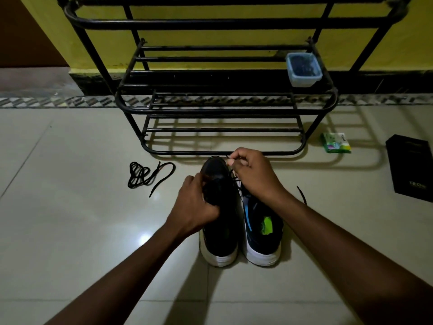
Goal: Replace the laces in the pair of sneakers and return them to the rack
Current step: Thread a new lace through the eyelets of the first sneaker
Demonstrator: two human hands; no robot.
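Head view: your right hand (251,174) is pinching the lace (234,175); your left hand (199,202) is gripping the left sneaker (216,170); keep tension even.

Both forearms bare, reaching fwd from bottom corners, converging at centre. Left hand (198,202) lower and nearer, back of hand up, fingers curled down in a closed grip, wrist bent slightly inward. Right hand (253,172) higher and farther fwd, fingers bunched, thumb and index tips pinched together at its upper left. Hands near each other, not touching.
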